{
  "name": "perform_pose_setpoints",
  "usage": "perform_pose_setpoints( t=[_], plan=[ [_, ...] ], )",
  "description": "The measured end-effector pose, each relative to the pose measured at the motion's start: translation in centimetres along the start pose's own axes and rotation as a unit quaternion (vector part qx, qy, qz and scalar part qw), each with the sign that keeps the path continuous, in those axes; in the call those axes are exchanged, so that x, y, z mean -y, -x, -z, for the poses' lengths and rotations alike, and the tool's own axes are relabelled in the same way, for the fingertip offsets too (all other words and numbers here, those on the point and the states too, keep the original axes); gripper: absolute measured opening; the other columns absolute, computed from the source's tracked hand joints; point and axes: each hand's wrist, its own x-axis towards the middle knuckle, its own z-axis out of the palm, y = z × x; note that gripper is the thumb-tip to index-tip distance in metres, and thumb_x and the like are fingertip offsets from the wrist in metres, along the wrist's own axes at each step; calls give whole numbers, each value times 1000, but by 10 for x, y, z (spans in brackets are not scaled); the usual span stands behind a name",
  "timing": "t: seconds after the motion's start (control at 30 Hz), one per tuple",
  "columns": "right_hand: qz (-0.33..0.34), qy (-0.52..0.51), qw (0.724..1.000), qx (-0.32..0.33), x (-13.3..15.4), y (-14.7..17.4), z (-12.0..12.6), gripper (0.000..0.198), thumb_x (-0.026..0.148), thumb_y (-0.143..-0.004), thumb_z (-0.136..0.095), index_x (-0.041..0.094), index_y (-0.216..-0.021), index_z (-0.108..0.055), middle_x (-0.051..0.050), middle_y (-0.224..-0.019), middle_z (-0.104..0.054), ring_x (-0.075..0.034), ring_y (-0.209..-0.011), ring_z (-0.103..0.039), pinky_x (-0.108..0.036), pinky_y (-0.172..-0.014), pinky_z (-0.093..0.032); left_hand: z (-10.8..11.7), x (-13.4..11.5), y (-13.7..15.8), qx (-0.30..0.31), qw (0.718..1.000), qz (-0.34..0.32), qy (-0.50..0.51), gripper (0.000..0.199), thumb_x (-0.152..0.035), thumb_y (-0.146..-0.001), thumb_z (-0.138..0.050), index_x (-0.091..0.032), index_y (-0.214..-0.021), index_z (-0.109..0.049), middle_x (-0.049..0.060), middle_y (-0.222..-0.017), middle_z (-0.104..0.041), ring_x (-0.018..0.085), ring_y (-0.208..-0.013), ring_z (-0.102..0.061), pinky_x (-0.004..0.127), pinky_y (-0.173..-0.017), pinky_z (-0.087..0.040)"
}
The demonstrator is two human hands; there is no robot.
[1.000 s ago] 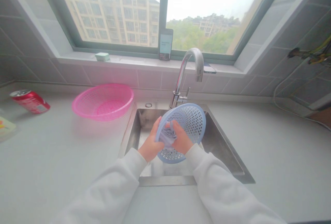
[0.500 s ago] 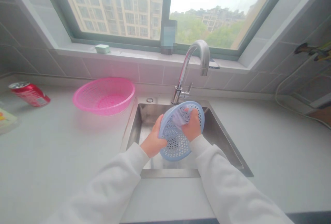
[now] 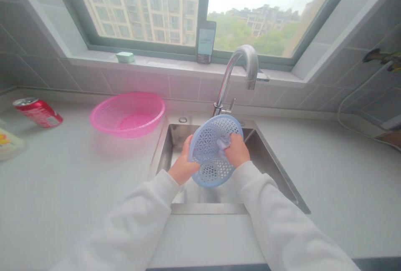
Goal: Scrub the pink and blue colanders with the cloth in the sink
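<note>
A light blue plastic colander (image 3: 205, 143) with a patterned mesh is held tilted above the sink, its inside facing me. My left hand (image 3: 184, 163) grips its rim on the left side, thumb over the edge. Bunched in my right hand (image 3: 237, 150) is a pale lilac cloth (image 3: 223, 142), pressed against the colander's inner wall on the right. Most of the cloth is hidden by the fingers. Beneath lies the steel sink (image 3: 206, 208), with the chrome faucet (image 3: 247, 68) arching behind the colander.
On the counter to the left stand a pink plastic basket (image 3: 128, 116), a tilted red can (image 3: 40, 113) and a partly cut-off pale container (image 3: 9, 143). The windowsill bears a phone (image 3: 206, 43) and a small green block (image 3: 125, 57). A hose (image 3: 340, 108) runs along the right wall.
My right hand has shifted slightly right and down along the colander's inside, with the cloth more bunched up. The colander has turned a little and moved slightly left and up.
</note>
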Motion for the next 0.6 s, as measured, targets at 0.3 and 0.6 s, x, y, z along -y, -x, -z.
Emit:
perform_pose_setpoints(
  t=[0.3,0.6],
  plan=[
    [159,-361,918,41,36,33,-13,38,38,-75,-80,27,-107,-63,-5,-110,-67,-28,-101,-65,-47,-98,-53,-5,7,4,78,996,39,-9,121,-5,-46,-60,-29,-162,-31,9,-134,-65,37,-121,-61,39,-90,-53],
    [90,-431,894,80,25,28,-1,40,48,-76,-81,27,-108,-69,-6,-116,-76,-31,-116,-69,-51,-112,-50,3,18,-2,95,990,-25,-100,119,-12,-58,-73,-30,-164,-23,11,-157,-48,39,-137,-52,56,-120,-39]
  ],
)
